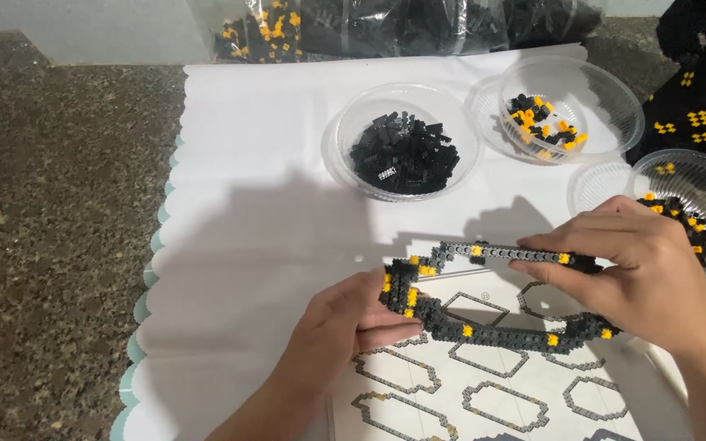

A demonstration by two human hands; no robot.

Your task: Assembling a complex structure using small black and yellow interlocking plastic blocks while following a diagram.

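Work in hand: a flat ring of small bricks (484,314), dark grey and black with yellow studs, held just above a printed instruction sheet (492,392) that shows ring outlines of the same shape
Left hand (341,331): closed on the ring's left end, thumb on top, fingers curled beneath, wrist coming up from the bottom edge
Right hand (639,273): closed on the ring's right end and far edge, fingers stretched flat along the top row, thumb hidden underneath
Doing it well: support both ends evenly, since a thin ring probably flexes and splits at its joints; press straight down on the rows, not at an angle; keep it level over the sheet so its shape can be checked against the outline
Nearby: a clear bowl of black bricks (406,151) beyond the ring, a bowl of black and yellow bricks (549,122) to its right, all on a white cloth (239,245)
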